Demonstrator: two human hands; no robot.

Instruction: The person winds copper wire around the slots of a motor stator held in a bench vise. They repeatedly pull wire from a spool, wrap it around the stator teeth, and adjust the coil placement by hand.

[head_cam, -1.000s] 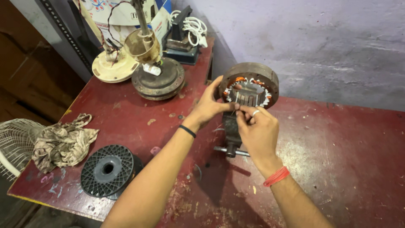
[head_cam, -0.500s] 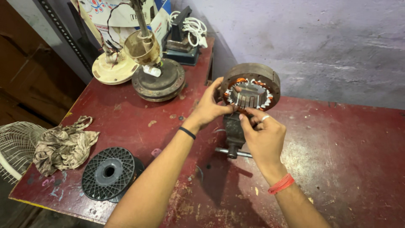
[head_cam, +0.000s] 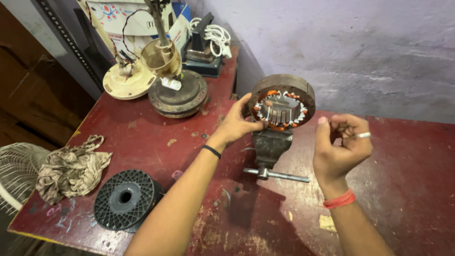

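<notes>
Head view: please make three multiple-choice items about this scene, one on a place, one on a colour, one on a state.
1. Where is the stator?
A. flat on the table
B. clamped upright in the vise
C. on the cloth

2. What colour is the band on the right wrist?
A. red
B. green
C. white

3. How is the left hand?
A. resting on the spool
B. lifted clear of everything
C. touching the stator's rim

Answers:
1. B, the stator stands on edge in the vise on the table.
2. A, a red band circles the wrist below the right hand; the left wrist has a black one.
3. C, its thumb and fingers lie on the stator's left edge, while the right hand is off it, fingers pinched.
</notes>
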